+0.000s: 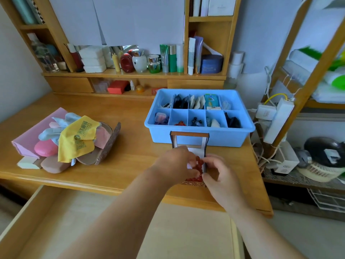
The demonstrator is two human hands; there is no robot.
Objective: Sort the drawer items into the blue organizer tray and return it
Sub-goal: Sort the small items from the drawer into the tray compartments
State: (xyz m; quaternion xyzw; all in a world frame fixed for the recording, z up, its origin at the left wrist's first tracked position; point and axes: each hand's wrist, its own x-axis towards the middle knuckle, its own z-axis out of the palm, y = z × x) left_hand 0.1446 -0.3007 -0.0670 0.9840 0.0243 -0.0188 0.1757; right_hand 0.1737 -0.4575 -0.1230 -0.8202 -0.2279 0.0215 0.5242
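The blue organizer tray (197, 138) stands on the wooden desk at the back right, its compartments holding small items. Just in front of it lies a small open box (189, 136) with a dark wooden rim and white lining. Over the box, my left hand (175, 163) and my right hand (218, 171) both pinch a string of red beads (198, 165). A pile of glasses cases and cloths, topped by a yellow cloth (78, 136), lies on the desk's left side. The open drawer (104, 225) below the desk shows a bare bottom.
A pink folder (35, 133) lies under the pile. Shelves with bottles and jars (140, 60) line the back. A white power strip (278, 120) with cables hangs at the desk's right edge beside a rack.
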